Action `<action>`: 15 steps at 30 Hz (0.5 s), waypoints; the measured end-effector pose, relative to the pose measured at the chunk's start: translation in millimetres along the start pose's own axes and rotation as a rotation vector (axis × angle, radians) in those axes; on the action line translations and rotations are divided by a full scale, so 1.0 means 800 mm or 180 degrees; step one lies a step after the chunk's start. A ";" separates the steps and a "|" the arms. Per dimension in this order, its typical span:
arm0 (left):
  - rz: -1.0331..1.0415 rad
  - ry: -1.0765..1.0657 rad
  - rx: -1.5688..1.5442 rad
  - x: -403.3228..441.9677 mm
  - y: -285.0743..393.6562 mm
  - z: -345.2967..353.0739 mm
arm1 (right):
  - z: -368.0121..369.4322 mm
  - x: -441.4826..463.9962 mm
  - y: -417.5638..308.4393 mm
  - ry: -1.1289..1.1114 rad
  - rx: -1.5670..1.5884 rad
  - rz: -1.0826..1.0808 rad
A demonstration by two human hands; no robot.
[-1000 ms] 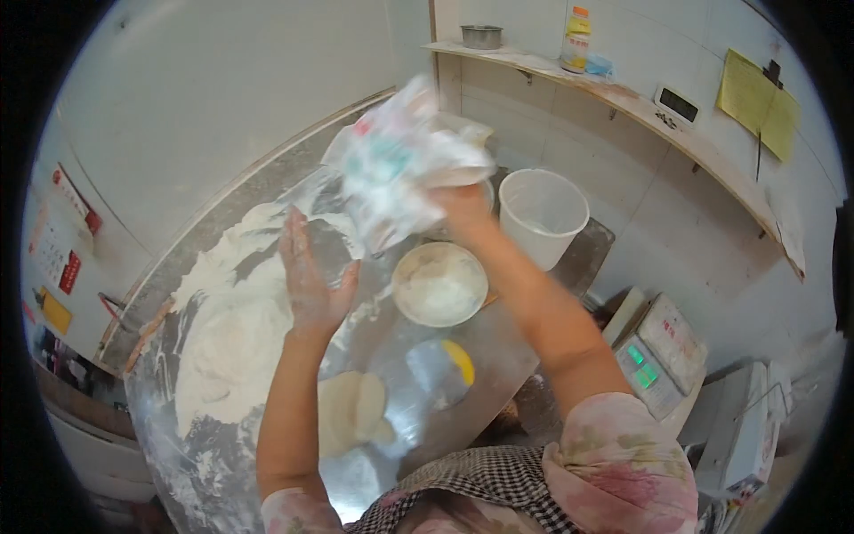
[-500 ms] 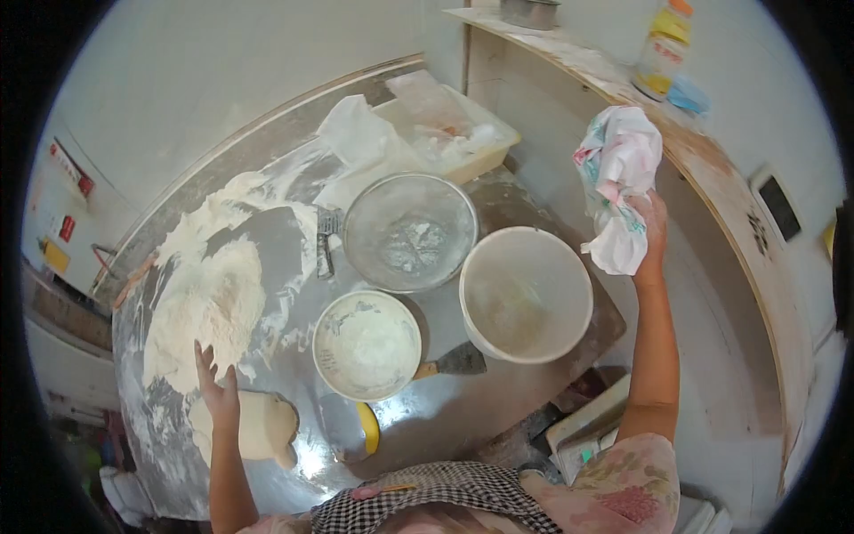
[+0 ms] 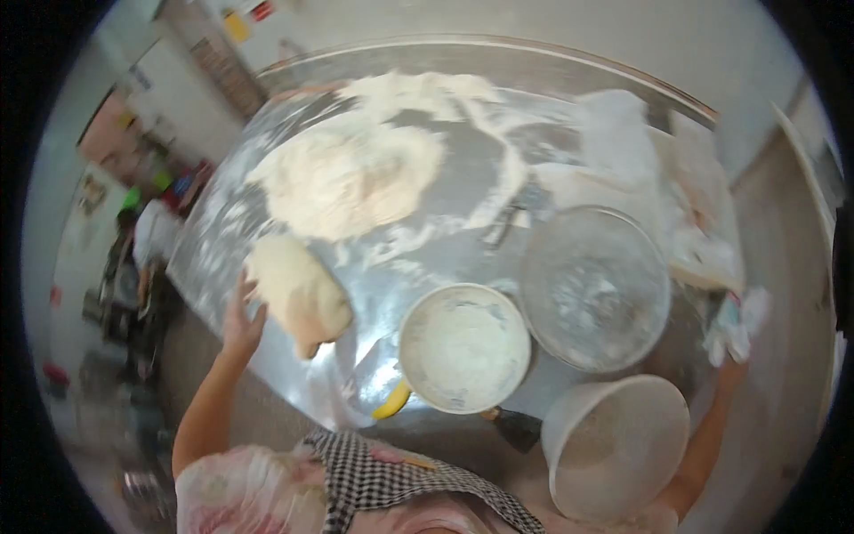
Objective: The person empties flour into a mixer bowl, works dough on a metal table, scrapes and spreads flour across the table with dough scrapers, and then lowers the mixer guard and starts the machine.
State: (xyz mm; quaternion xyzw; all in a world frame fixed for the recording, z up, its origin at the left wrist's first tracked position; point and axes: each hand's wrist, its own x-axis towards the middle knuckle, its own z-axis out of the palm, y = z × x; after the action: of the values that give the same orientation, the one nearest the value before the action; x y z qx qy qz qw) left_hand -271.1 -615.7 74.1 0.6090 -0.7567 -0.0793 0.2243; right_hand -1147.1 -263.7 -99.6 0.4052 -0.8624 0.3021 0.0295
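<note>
My left hand (image 3: 242, 319) has its fingers apart at the left edge of a smooth lump of dough (image 3: 298, 289) on the metal table; whether it touches the dough is unclear. At the far right, my right hand (image 3: 731, 369) grips a crumpled white patterned cloth or bag (image 3: 740, 322), partly blurred. A white bowl of flour (image 3: 464, 349) stands in the middle, beside a round sieve (image 3: 594, 289). The white bucket (image 3: 616, 448) is in front of my right forearm. Loose flour (image 3: 351, 173) is heaped behind the dough.
A yellow-edged scraper (image 3: 391, 400) and a dark-bladed scraper (image 3: 516, 429) lie near the front edge. Another metal tool (image 3: 503, 222) lies behind the bowl. A tray with white sheets (image 3: 707, 254) is at the back right. A person (image 3: 154, 233) is in the left background.
The view has swung left. My left hand has moved from over the flour to beside the dough. My right hand has carried the cloth or bag away from the table's middle to the far right.
</note>
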 end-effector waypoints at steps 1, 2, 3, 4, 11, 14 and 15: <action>-0.0101 -0.0023 0.0039 0.000 0.006 -0.002 | 0.014 0.009 0.025 -0.0222 -0.0303 0.0168; -0.0166 -0.0074 0.0048 0.001 0.012 -0.004 | 0.027 0.016 0.042 -0.0409 -0.0582 0.0293; -0.0152 -0.0057 0.0166 0.002 0.012 0.000 | 0.037 0.021 0.056 -0.0566 -0.0832 0.0401; -0.0112 -0.0059 0.0272 0.004 0.012 0.005 | 0.044 0.025 0.071 -0.0726 -0.1090 0.0510; 0.0313 -0.0308 0.0281 0.013 0.027 0.015 | 0.042 0.024 0.095 -0.1097 -0.1944 0.0767; 0.0258 -0.0296 0.0308 0.013 0.000 0.017 | 0.004 0.019 0.078 -0.0893 -0.1619 0.0723; 0.0316 -0.0229 0.0208 0.012 -0.013 0.017 | -0.016 0.014 0.050 -0.0800 -0.1219 0.0731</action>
State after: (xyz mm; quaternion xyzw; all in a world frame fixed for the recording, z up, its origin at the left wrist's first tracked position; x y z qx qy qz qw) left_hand -269.6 -629.4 60.4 0.5744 -0.7957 -0.0652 0.1806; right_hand -1185.6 -244.7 -105.4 0.3260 -0.9411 0.0819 -0.0363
